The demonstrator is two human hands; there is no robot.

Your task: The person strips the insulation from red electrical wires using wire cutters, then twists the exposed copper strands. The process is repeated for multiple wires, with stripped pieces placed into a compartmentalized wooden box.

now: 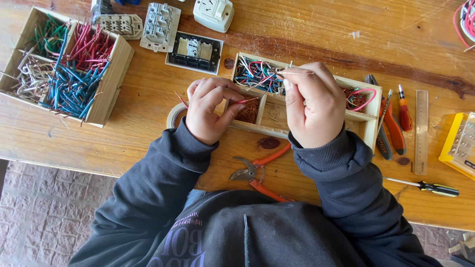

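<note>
Snips [257,175]: I'm seeing them lying at 6 o'clock, near the table edge; an elbow could be nudging them off.
Left hand [210,111]: pinching a red wire [245,101].
Right hand [311,106]: pinching a thin strand [297,73] at 12 o'clock over the wooden tray [368,123]; it could be slipping free.

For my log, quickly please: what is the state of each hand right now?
Left hand: closed, pinching a short red wire.
Right hand: closed, pinching a thin bare wire strand.
</note>
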